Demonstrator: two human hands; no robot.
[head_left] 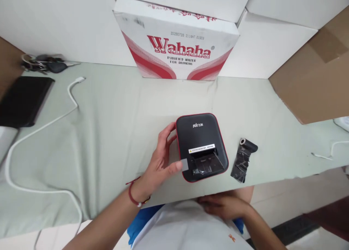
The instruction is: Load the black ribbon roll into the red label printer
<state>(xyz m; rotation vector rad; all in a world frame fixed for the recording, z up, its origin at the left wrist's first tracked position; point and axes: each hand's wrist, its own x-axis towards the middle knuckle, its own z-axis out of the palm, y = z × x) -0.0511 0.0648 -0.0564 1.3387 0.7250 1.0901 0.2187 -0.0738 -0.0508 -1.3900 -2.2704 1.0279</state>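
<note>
A black label printer point(197, 137) with a red rim stands on the cloth-covered table. Dark film point(209, 164) lies over the slot in its front part, below a white warning strip point(201, 148). My left hand point(160, 159) holds the printer's left side, fingers along the edge and thumb stretched over the lower left corner. A small grey square point(184, 164) shows at the thumb tip; what it is I cannot make out. Down by my lap, below the table edge, is my right hand point(220, 205), its fingers blurred and partly hidden. Right of the printer lies a roll of black film point(241, 159), partly unwound.
A Wahaha water carton point(180, 42) stands at the back among white boxes. Brown cardboard point(321, 68) rises on the right. Keys point(45, 63), a black flat case point(24, 100) and a white cable point(40, 124) lie on the left; another white cable point(331, 151) lies far right.
</note>
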